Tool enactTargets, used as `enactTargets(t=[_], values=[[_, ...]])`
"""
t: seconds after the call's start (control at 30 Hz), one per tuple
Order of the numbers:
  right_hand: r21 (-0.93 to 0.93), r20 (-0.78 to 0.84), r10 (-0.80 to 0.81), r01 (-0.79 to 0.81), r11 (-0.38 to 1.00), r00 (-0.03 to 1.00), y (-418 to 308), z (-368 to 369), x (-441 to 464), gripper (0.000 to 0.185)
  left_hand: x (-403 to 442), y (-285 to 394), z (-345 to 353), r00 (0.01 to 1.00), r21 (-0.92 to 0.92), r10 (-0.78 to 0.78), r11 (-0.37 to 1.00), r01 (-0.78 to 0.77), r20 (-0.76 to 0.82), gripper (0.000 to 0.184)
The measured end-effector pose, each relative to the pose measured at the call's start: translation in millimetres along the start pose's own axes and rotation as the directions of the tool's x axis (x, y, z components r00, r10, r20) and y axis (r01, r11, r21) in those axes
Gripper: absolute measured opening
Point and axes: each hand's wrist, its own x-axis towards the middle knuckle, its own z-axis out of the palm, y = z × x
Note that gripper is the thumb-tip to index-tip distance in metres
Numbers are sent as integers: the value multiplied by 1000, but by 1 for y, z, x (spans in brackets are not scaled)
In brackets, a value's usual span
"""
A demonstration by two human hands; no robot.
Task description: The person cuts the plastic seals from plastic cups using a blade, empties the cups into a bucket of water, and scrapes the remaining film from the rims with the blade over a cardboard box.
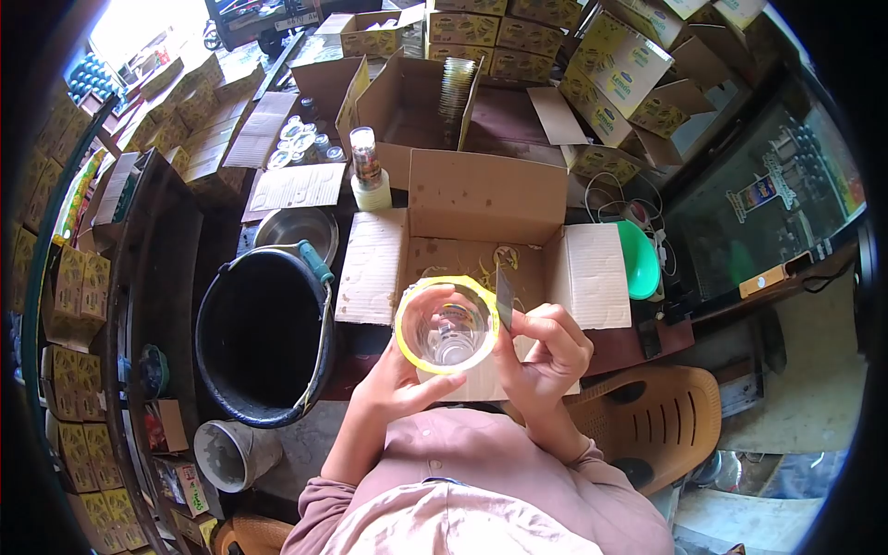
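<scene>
A clear cup with a yellow rim (447, 326) is held up in front of my chest, its open mouth towards the camera. Around its left side wraps my left hand (404, 370), thumb along the lower rim. My right hand (546, 356) pinches a thin dark flat piece (504, 301) upright against the cup's right side. Behind the cup stands an open cardboard box (488, 199), with thin yellow strips at its bottom.
A black bucket (264, 338) stands at the left, a smaller grey bucket (238, 455) below it. Beyond the box are a jar (367, 162) and stacked lids (455, 92). At the right are a green bowl (638, 261) and an orange chair (652, 416).
</scene>
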Motion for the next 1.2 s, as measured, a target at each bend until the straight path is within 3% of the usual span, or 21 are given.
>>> enactTargets(t=[0.13, 0.33, 0.43, 0.53, 0.63, 0.73, 0.93, 1.03, 1.2], values=[[-34, -10, 2, -3, 999, 1000, 2, 1, -1, 16, 7, -12, 2, 997, 40, 79, 996, -79, -12, 76], [-66, 0, 13, -13, 998, 1000, 4, 0, -3, 18, 6, -17, 4, 996, -1, 48, 999, -48, -72, 75], [-107, 4, -15, 15, 994, 1000, 7, 0, -1, 19, 6, -18, 1, 997, 168, 77, 983, -76, 2, 76], [-17, 38, 25, -24, 1000, 999, 10, -2, 2, 20, 5, -19, -3, 995, 186, 90, 978, -94, 33, 76], [-38, 44, 12, -10, 999, 999, 11, -2, 3, 21, 4, -22, -5, 1000, 120, 29, 992, -30, 9, 77], [-53, 36, 2, 0, 999, 999, 12, -1, 3, 22, 1, -24, -10, 996, 273, 47, 960, -67, 77, 75], [27, 95, 18, -21, 999, 995, 17, -5, 7, 22, 5, -15, -11, 998, 136, 9, 991, -18, 61, 70], [33, 92, 30, -33, 999, 995, 19, -5, 6, 22, 5, -16, -15, 993, 241, 5, 970, -33, 115, 74], [-32, 41, 30, -28, 999, 999, 21, 3, 8, 21, 18, -24, -13, 997, 83, 63, 994, -66, 41, 76]])
